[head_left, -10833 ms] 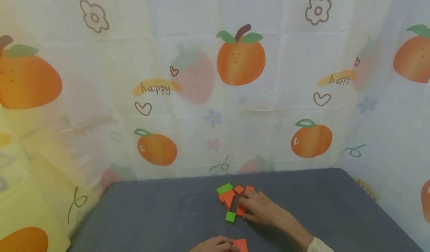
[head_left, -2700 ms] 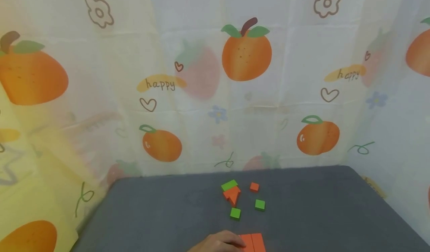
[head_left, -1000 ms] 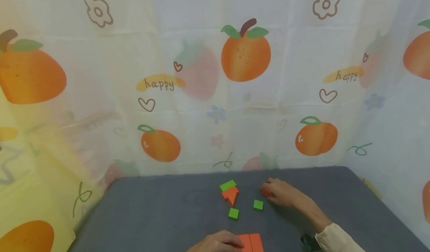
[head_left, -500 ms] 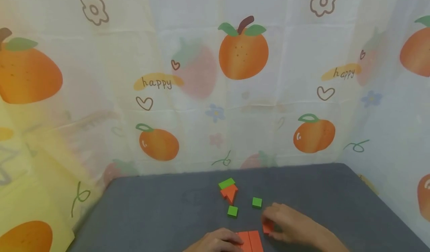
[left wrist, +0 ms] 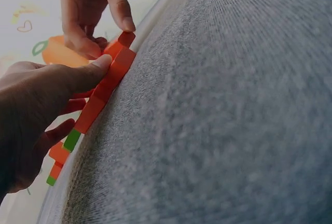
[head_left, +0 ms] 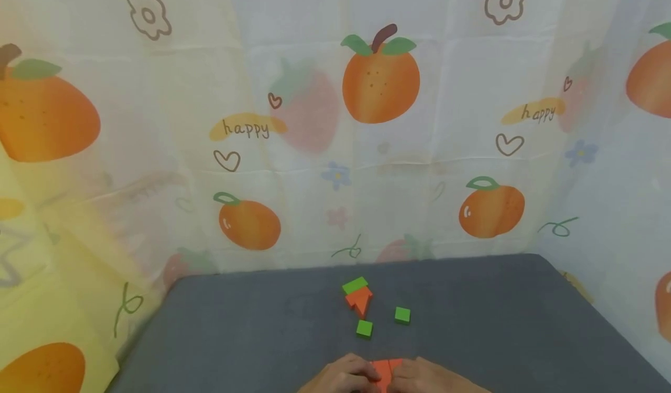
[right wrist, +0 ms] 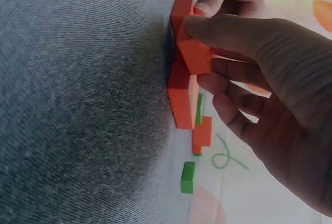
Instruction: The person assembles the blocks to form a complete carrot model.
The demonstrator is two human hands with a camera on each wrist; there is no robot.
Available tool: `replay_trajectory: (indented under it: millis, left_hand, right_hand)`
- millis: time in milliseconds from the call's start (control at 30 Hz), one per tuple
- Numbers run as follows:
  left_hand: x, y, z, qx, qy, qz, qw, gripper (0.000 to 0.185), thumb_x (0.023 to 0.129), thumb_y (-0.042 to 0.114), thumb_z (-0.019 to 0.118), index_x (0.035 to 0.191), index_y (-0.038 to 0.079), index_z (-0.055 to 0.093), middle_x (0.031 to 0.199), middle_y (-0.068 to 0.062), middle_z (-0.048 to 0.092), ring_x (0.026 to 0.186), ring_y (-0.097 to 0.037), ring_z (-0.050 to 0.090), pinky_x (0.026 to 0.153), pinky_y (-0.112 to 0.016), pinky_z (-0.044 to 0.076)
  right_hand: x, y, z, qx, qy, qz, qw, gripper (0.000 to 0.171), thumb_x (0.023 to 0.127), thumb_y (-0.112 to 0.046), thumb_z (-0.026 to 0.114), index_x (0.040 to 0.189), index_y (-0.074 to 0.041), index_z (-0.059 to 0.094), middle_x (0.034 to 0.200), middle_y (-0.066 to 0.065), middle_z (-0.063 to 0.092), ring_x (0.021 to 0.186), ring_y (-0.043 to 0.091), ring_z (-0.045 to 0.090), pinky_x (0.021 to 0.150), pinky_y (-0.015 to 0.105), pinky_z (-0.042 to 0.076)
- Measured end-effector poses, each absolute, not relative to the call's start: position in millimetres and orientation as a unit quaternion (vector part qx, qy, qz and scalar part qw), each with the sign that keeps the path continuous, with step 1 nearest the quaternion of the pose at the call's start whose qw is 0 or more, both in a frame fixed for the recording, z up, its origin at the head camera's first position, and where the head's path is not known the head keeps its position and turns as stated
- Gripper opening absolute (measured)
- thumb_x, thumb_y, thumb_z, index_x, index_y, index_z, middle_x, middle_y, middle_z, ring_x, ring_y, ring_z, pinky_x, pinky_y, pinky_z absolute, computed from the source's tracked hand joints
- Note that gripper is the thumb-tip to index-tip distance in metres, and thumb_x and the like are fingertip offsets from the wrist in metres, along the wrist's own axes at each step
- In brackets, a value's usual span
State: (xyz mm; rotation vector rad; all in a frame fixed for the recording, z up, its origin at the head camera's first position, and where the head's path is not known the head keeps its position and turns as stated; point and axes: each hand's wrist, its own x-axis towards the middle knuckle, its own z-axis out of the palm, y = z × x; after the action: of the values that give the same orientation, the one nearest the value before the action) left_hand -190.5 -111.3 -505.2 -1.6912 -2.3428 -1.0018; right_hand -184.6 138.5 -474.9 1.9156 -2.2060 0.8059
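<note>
At the table's front edge, my left hand [head_left: 343, 375] holds a row of flat orange blocks [left wrist: 98, 99], its thumb on the near side and the fingers behind. My right hand [head_left: 432, 376] has come up against the row's right side. Between its thumb and fingers it pinches a small orange block [right wrist: 196, 55], which overlaps the other orange blocks [right wrist: 181, 94] in the right wrist view. I cannot tell whether it touches them. In the head view, both hands cover part of the orange row [head_left: 382, 371].
Farther back on the dark grey table [head_left: 251, 323] lies a green flat block [head_left: 355, 285] against some orange pieces [head_left: 359, 300]. Two green cubes, one left [head_left: 364, 329] and one right [head_left: 402, 315], lie nearer. A fruit-print curtain [head_left: 304, 195] stands behind the table.
Orange blocks from the back group now lie in the front row. My right hand has taken a small orange block at the back right and carried it forward; my left hand stays at the row.
</note>
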Motion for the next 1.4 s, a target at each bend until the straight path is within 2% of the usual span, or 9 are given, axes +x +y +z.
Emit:
replay_trajectory:
  millis: [100,233,367,567,933,1033,1100,1200,1400]
  left_hand:
    - [-190,-111,-505,-0.551,-0.767,-0.324,0.049,0.021,0.096,0.022,0.048,0.101,0.016,0.067,0.11,0.002,0.059,0.103,-0.006,0.052,0.082,-0.009,0.042]
    - [-190,-110,-504,-0.551,-0.769,-0.32,0.052,0.021,0.096,0.022,0.047,0.101,0.016,0.066,0.111,0.003,0.059,0.103,-0.006,0.051,0.082,-0.009,0.041]
    - [-190,-110,-505,-0.55,-0.769,-0.321,0.052,0.021,0.096,0.022,0.046,0.1,0.017,0.066,0.111,0.003,0.058,0.103,-0.006,0.051,0.082,-0.009,0.041]
    - [-191,-111,-504,-0.558,-0.765,-0.316,0.061,0.02,0.096,0.02,0.048,0.098,0.015,0.067,0.11,0.003,0.059,0.102,-0.006,0.052,0.081,-0.008,0.041]
    - [-192,-112,-505,-0.565,-0.758,-0.32,0.065,0.02,0.096,0.02,0.048,0.098,0.013,0.067,0.11,0.002,0.06,0.102,-0.006,0.053,0.082,-0.009,0.042]
    - [-192,-111,-507,-0.567,-0.756,-0.319,0.071,0.021,0.096,0.02,0.048,0.097,0.012,0.068,0.108,0.001,0.061,0.102,-0.006,0.053,0.082,-0.009,0.042]
    - [-192,-111,-508,-0.565,-0.754,-0.329,0.064,0.021,0.095,0.019,0.049,0.098,0.01,0.068,0.108,-0.001,0.061,0.103,-0.008,0.053,0.082,-0.009,0.042]
    - [-192,-111,-509,-0.566,-0.75,-0.338,0.058,0.022,0.095,0.018,0.049,0.1,0.007,0.067,0.109,-0.004,0.061,0.104,-0.01,0.053,0.084,-0.011,0.043]
    - [-192,-114,-512,-0.577,-0.731,-0.353,0.092,0.019,0.094,0.013,0.051,0.104,0.006,0.066,0.112,-0.005,0.058,0.107,-0.013,0.054,0.086,-0.016,0.044]
  right_hand:
    - [-186,135,-478,0.638,-0.719,0.265,0.074,0.01,0.095,-0.019,0.05,0.096,-0.016,0.059,0.087,-0.007,0.057,0.073,-0.001,0.048,0.066,0.0,0.031]
    - [-186,133,-483,0.639,-0.719,0.252,0.103,0.01,0.094,-0.018,0.052,0.086,-0.018,0.058,0.083,-0.008,0.053,0.067,-0.004,0.04,0.06,0.0,0.027]
    - [-188,136,-484,0.627,-0.736,0.234,0.104,0.005,0.095,-0.021,0.051,0.094,-0.02,0.055,0.088,-0.009,0.047,0.068,-0.003,0.033,0.058,0.005,0.022]
    - [-194,141,-476,0.614,-0.74,0.268,0.07,0.007,0.094,-0.019,0.051,0.101,-0.018,0.054,0.086,-0.006,0.047,0.067,-0.002,0.032,0.059,0.008,0.025]
    - [-191,140,-470,0.598,-0.755,0.269,0.017,0.011,0.096,-0.022,0.049,0.106,-0.022,0.052,0.087,-0.006,0.044,0.069,-0.001,0.031,0.06,0.01,0.025]
    - [-193,139,-469,0.597,-0.757,0.263,0.022,0.011,0.095,-0.023,0.05,0.106,-0.021,0.053,0.089,-0.007,0.046,0.07,-0.001,0.032,0.06,0.009,0.026]
    - [-197,139,-468,0.603,-0.756,0.251,0.05,0.01,0.093,-0.021,0.053,0.103,-0.019,0.055,0.089,-0.007,0.048,0.069,-0.002,0.034,0.059,0.008,0.027]
    - [-204,141,-458,0.58,-0.778,0.233,0.065,0.012,0.09,-0.022,0.059,0.102,-0.02,0.057,0.093,-0.009,0.051,0.073,-0.002,0.041,0.06,0.01,0.032]
    - [-246,138,-430,0.479,-0.857,0.187,0.03,0.027,0.089,-0.02,0.062,0.114,-0.023,0.054,0.106,-0.007,0.055,0.093,0.008,0.053,0.075,0.031,0.046]
